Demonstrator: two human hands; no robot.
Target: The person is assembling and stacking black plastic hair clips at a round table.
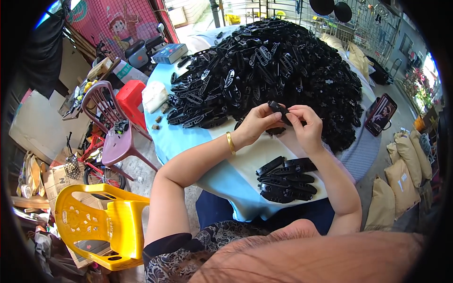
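Observation:
My left hand and my right hand meet over the table and together hold one small black plastic part between the fingertips. A gold bangle sits on my left wrist. Just beyond the hands rises a big heap of black plastic parts that covers most of the table. Nearer to me, under my right forearm, lies a small stack of black parts laid side by side on the light blue tablecloth.
A phone leans at the table's right edge. A blue box and a white bundle sit at the far left. Left of the table stand a yellow chair, a mauve chair and a red stool. Tan sacks line the right.

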